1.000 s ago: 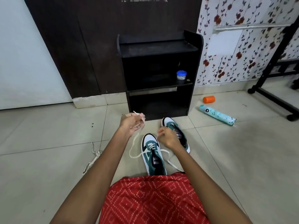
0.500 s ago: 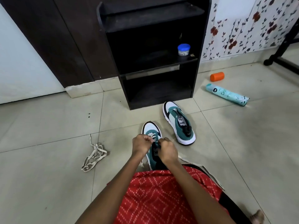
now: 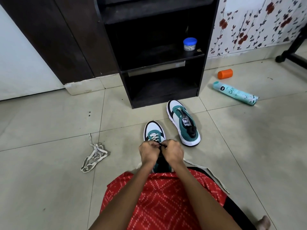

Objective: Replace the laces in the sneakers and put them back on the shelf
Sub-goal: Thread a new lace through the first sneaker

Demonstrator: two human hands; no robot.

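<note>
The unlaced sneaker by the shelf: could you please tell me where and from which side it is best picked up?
Probably by the heel collar, coming from above on the near side: the unlaced sneaker stands upright on its sole, toe toward the shelf, heel nearer the camera, its opening facing up.

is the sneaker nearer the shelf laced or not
Unlaced. The far sneaker shows a bare tongue with no lace across it; the near sneaker has white lace crossing its front eyelets.
</note>
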